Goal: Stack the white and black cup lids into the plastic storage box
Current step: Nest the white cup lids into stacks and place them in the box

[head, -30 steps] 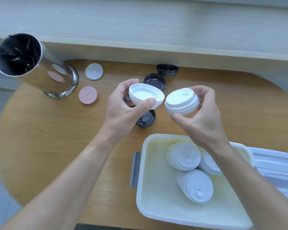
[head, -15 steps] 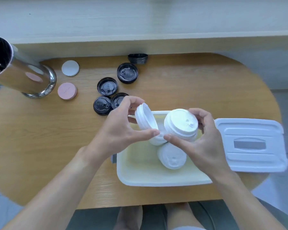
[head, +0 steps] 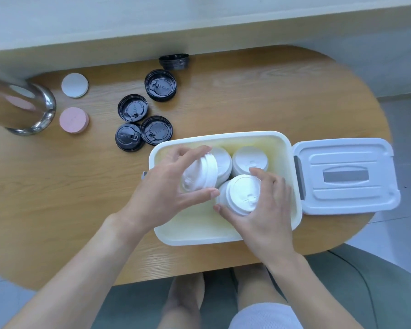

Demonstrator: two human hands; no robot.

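Bench edge: the rounded wooden bench [head: 223, 96] ends just under the near wall of the storage box [head: 223, 236]; its far edge lies against a pale ledge.
Open room: bare wood to the left of the box and behind it toward the far right curve.
Box lid: the box lid [head: 347, 179] lies flat, just beside the right wall of the box and touching its grey latch side; its right part overhangs the bench's curved edge.
Left hand: the left hand [head: 166, 186] is over the left half of the box, thumb and fingers closed round a short stack of white lids [head: 201, 176], tilted on edge with the hollow side toward the palm.
Right hand: the right hand [head: 261, 210] is inside the box near its middle, fingers curled round a second white stack [head: 242, 193], top face up.
Other white stacks: two more stand in the far part of the box, one [head: 223, 162] just behind the left hand's stack, one [head: 249, 160] to its right, near the right hand's fingertips.
Black lids: four single black lids [head: 160, 87] lie on the bench beyond the box's left far corner, well apart from both hands; a small black stack [head: 175, 61] sits at the far edge.
Elsewhere: a steel canister [head: 22, 108], a white disc [head: 74, 85] and a pink disc [head: 74, 120] at the far left.
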